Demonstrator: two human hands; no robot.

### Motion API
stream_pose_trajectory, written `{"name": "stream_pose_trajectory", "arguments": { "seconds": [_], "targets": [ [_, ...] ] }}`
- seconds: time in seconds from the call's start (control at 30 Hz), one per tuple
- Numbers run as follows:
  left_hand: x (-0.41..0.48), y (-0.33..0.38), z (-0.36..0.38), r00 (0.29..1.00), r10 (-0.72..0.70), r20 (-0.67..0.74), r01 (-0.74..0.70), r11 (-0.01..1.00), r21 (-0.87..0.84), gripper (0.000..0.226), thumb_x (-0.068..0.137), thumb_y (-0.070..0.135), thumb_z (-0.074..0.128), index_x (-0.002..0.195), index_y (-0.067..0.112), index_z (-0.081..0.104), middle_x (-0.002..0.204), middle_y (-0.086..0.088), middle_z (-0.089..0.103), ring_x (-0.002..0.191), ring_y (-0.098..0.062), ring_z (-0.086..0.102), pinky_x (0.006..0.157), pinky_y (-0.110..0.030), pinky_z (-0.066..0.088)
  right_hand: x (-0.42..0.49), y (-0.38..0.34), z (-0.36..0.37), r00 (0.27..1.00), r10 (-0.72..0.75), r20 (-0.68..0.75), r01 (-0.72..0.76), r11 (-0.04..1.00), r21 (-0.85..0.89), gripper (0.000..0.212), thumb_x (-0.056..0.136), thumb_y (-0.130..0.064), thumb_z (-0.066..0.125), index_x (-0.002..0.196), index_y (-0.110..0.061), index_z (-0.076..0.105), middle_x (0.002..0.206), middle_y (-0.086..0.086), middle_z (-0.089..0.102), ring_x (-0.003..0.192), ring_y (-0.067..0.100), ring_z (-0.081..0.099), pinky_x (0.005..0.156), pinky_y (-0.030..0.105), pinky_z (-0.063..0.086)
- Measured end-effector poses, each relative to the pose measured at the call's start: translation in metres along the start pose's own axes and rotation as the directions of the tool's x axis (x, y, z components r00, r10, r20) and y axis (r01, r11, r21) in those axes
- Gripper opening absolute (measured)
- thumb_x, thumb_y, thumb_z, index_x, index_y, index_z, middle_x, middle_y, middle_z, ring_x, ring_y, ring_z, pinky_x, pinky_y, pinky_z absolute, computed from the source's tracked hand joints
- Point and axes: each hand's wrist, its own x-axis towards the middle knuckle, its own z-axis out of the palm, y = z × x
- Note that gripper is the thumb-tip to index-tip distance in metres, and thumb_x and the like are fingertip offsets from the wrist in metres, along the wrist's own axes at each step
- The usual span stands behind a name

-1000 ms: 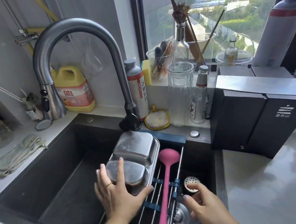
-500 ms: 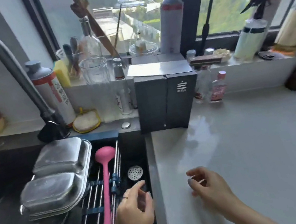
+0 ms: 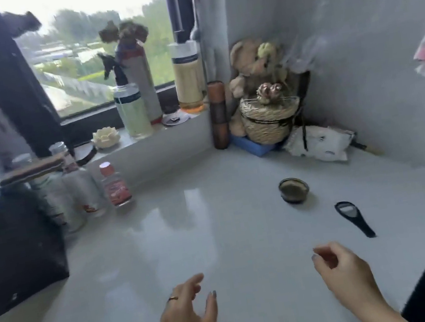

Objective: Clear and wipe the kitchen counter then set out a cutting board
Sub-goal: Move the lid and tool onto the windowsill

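Counter [image 3: 216, 229] clutter lay just beyond the right hand's [image 3: 346, 276] loosely curled, empty fingers: a black opener [image 3: 354, 217], then a small round tin [image 3: 294, 190]. The left hand [image 3: 188, 320] hovered spread, holding nothing, likely poised to clear them.

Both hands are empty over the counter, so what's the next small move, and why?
Probably reach the right hand forward to the black flat scoop. It and the small round dark tin lie loose on the pale glossy counter, which must be cleared before wiping.
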Motion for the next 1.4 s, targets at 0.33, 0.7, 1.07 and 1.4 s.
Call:
{"name": "stream_pose_trajectory", "arguments": {
  "seconds": [0.33, 0.7, 1.07, 1.4],
  "targets": [
    [0.075, 0.131, 0.163, 0.927, 0.056, 0.370, -0.089, 0.993, 0.073, 0.071, 0.077, 0.040, 0.064, 0.137, 0.026, 0.029, 0.139, -0.004, 0.035, 0.131, -0.017, 0.032, 0.100, -0.021, 0.031, 0.107, 0.076, -0.059, 0.994, -0.047, -0.097, -0.001, 0.896, -0.444, 0.045, 0.054, -0.020, 0.088, 0.090, 0.001, 0.072, 0.083, 0.027, 0.063, 0.079, 0.047, 0.057, 0.069, 0.048, 0.051],
    [0.131, 0.153, 0.231, 0.917, -0.007, 0.399, -0.018, 0.998, 0.060, 0.083, 0.068, 0.038, 0.071, 0.138, 0.020, 0.029, 0.146, -0.010, 0.028, 0.133, -0.022, 0.030, 0.105, -0.024, 0.032, 0.130, 0.057, -0.063, 1.000, -0.019, 0.016, 0.020, 0.996, -0.090, 0.034, 0.053, 0.009, 0.079, 0.062, -0.011, 0.053, 0.065, 0.017, 0.065, 0.066, 0.033, 0.064, 0.061, 0.027, 0.049],
    [0.122, 0.090, 0.104, 0.998, 0.036, 0.049, -0.030, 0.994, -0.105, 0.059, 0.059, 0.031, 0.079, 0.112, 0.024, 0.056, 0.110, 0.004, 0.053, 0.097, -0.006, 0.049, 0.073, 0.008, 0.029, 0.112, -0.032, -0.009, 0.972, -0.067, 0.224, -0.024, 0.924, 0.381, 0.025, 0.073, 0.003, 0.071, 0.076, -0.020, 0.061, 0.053, 0.004, 0.064, 0.044, 0.018, 0.061, 0.039, 0.007, 0.041],
    [0.094, -0.008, -0.163, 0.910, -0.071, -0.408, 0.086, 0.996, 0.019, 0.057, 0.059, 0.027, 0.080, 0.112, 0.023, 0.058, 0.111, 0.002, 0.050, 0.103, -0.012, 0.047, 0.085, -0.008, 0.033, -0.005, -0.242, 0.114, 0.773, -0.388, 0.502, -0.052, 0.750, 0.660, 0.009, 0.082, 0.000, 0.064, 0.077, -0.007, 0.064, 0.053, 0.002, 0.067, 0.043, 0.007, 0.062, 0.041, 0.014, 0.048]
  ]
}}
